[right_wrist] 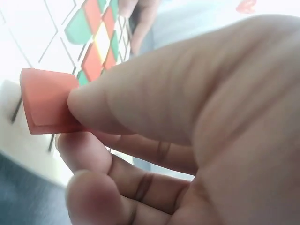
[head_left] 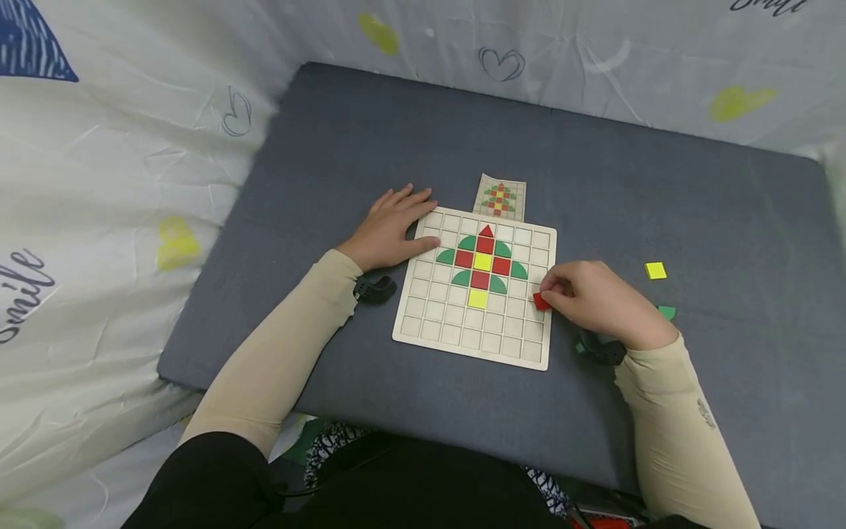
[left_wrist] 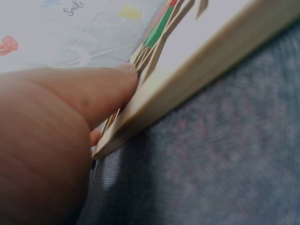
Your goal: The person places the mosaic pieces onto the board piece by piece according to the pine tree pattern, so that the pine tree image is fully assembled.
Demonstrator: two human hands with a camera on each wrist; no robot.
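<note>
A wooden grid board (head_left: 413,327) lies on the table with red, green and yellow tiles set in a tree-like pattern. The lowest tile of that pattern is a yellow square (head_left: 477,298). Over the board's right edge, my right hand (head_left: 595,297) pinches a red square tile (right_wrist: 49,101) between thumb and fingers. My left hand (head_left: 391,228) rests at the upper left corner, fingers spread, its thumb (left_wrist: 112,86) lying on the board's rim. Behind the board is a small pattern card (head_left: 500,198) printed with a similar tree; its lower edge meets the board.
To the right on the grey table (head_left: 740,294) lie a loose yellow square tile (head_left: 656,271) and a green tile (head_left: 667,312), partly hidden by the right wrist. Another small green piece (head_left: 580,347) shows beside the right wrist strap. Printed white curtains (head_left: 449,44) stand behind and left.
</note>
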